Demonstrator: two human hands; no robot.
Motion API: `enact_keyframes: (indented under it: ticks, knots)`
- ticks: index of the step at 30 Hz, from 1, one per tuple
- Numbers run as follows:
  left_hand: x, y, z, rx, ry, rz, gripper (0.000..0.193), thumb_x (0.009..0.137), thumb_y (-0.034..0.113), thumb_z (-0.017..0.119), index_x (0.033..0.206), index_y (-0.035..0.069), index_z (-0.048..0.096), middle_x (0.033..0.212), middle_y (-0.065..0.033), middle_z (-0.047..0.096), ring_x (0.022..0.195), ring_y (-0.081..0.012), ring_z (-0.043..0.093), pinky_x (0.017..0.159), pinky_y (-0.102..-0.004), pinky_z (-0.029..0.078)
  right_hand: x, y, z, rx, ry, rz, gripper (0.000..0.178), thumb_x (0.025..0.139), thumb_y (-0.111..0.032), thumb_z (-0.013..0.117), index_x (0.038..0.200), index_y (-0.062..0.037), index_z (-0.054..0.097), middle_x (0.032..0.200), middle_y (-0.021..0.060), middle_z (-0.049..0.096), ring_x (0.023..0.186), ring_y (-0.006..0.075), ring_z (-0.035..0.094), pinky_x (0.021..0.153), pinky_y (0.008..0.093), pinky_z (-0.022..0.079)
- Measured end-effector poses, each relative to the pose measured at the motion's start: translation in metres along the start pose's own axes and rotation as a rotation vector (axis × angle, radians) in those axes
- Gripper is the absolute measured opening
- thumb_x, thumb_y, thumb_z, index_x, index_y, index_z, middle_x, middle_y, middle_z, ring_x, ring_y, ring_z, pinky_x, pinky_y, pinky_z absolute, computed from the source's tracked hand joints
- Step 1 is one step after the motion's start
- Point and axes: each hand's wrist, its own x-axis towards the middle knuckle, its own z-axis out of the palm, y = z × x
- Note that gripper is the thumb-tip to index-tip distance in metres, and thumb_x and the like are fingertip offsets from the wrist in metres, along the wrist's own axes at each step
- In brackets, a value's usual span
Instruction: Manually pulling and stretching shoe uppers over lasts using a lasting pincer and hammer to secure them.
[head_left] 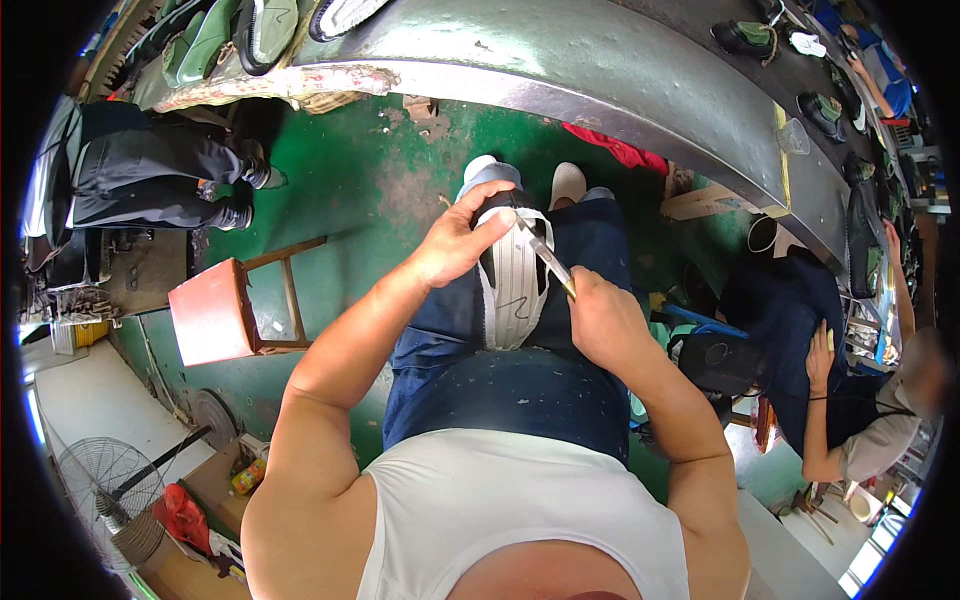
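Note:
A shoe [513, 305] rests sole up across my lap, its pale ribbed bottom showing a dark pen mark and its far end black with a white edge. My left hand [462, 238] is wrapped round that far end, thumb pressed on the sole. In my right hand [607, 318] is a slim silver hand tool [545, 255] that looks like pincers. Its dark tip meets the far end of the shoe beside my left thumb. The exact shape of the tip is too small to tell.
A metal-topped bench [560, 70] curves across the far side, bearing shoes [745, 38] and soles [268, 35]. On the left are a red stool [212, 312], a fan [108, 490] and a standing person [150, 165]. Another person [870, 430] sits at right.

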Motion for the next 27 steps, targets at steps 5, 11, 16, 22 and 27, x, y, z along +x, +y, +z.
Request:
enact_keyframes:
  ticks: [5, 11, 16, 22, 27]
  knots:
    - [0.016, -0.019, -0.002, 0.029, 0.167, -0.030, 0.036, 0.097, 0.018, 0.066, 0.129, 0.004, 0.060, 0.116, -0.0049, 0.065, 0.105, -0.0123, 0.059, 0.096, -0.0279, 0.047, 0.013, 0.013, -0.006, 0.017, -0.004, -0.056, 0.018, 0.093, -0.012, 0.059, 0.100, 0.0031, 0.054, 0.085, 0.0190, 0.066, 0.073, 0.0354, 0.069, 0.067, 0.0442, 0.055]
    - [0.015, -0.015, -0.018, 0.063, 0.070, 0.023, 0.041, 0.094, 0.011, 0.067, 0.133, 0.007, 0.058, 0.121, -0.0064, 0.064, 0.108, -0.0130, 0.058, 0.098, -0.0286, 0.047, 0.016, -0.006, -0.032, 0.760, -0.025, 0.015, 0.025, 0.102, -0.021, 0.051, 0.106, 0.0028, 0.056, 0.083, 0.0131, 0.065, 0.069, 0.0220, 0.067, 0.067, 0.0376, 0.053]
    - [0.014, -0.008, -0.024, 0.058, -0.007, -0.025, 0.046, 0.094, 0.009, 0.066, 0.138, 0.006, 0.054, 0.127, -0.0062, 0.061, 0.114, -0.0138, 0.056, 0.101, -0.0298, 0.045, 0.053, 0.009, 0.008, 0.118, -0.024, -0.002, 0.032, 0.104, -0.027, 0.047, 0.097, 0.0025, 0.057, 0.073, 0.0105, 0.063, 0.068, 0.0206, 0.065, 0.067, 0.0356, 0.051]
    - [0.036, -0.029, -0.034, 0.001, 0.006, 0.008, 0.048, 0.095, 0.010, 0.064, 0.140, 0.002, 0.053, 0.130, -0.0100, 0.061, 0.119, -0.0183, 0.057, 0.105, -0.0311, 0.044, 0.034, 0.030, 0.001, 0.938, 0.036, -0.074, 0.037, 0.108, -0.033, 0.042, 0.107, 0.0008, 0.056, 0.082, 0.0076, 0.064, 0.067, 0.0113, 0.062, 0.057, 0.0263, 0.047]
    - [0.079, -0.037, 0.014, -0.212, -0.175, -0.375, 0.048, 0.095, 0.014, 0.064, 0.142, 0.011, 0.052, 0.122, -0.0097, 0.065, 0.107, -0.0184, 0.064, 0.089, -0.0337, 0.054, 0.078, 0.045, 0.036, 1.345, 0.745, -0.152, 0.036, 0.109, -0.033, 0.038, 0.120, -0.0009, 0.051, 0.098, 0.0091, 0.063, 0.080, 0.0081, 0.061, 0.055, 0.0188, 0.044]
